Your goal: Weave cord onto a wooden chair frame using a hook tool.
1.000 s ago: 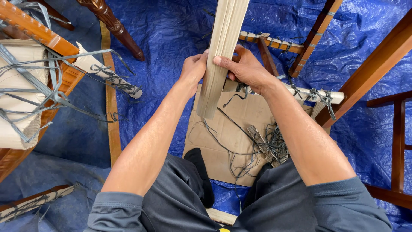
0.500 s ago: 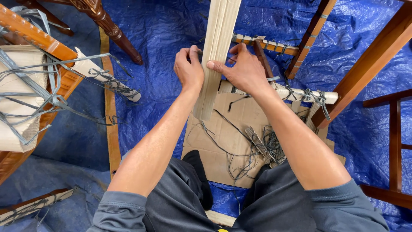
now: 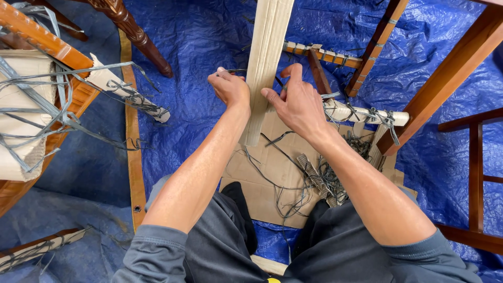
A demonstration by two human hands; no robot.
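A pale, ridged wooden slat (image 3: 267,57) stands upright in front of me, reaching up out of the frame. My left hand (image 3: 229,88) is closed against its left edge, with a thin dark strand at its fingers. My right hand (image 3: 297,102) presses on the slat's right edge, thumb on its face and fingers curled behind. Behind the slat runs a wooden chair rail (image 3: 335,56) with wrapped weaving. Below lies a piece of brown cardboard (image 3: 262,178) strewn with grey strands (image 3: 319,181).
A blue tarp (image 3: 204,47) covers the floor. At left stands a wooden chair frame (image 3: 47,50) with torn seat webbing and loose grey strips. Reddish wooden chair legs and rungs (image 3: 450,73) stand at right. A flat wooden strip (image 3: 133,157) lies beside my left knee.
Both hands have slid up along the slat, away from me. My right hand has shifted from the slat's face to its right edge.
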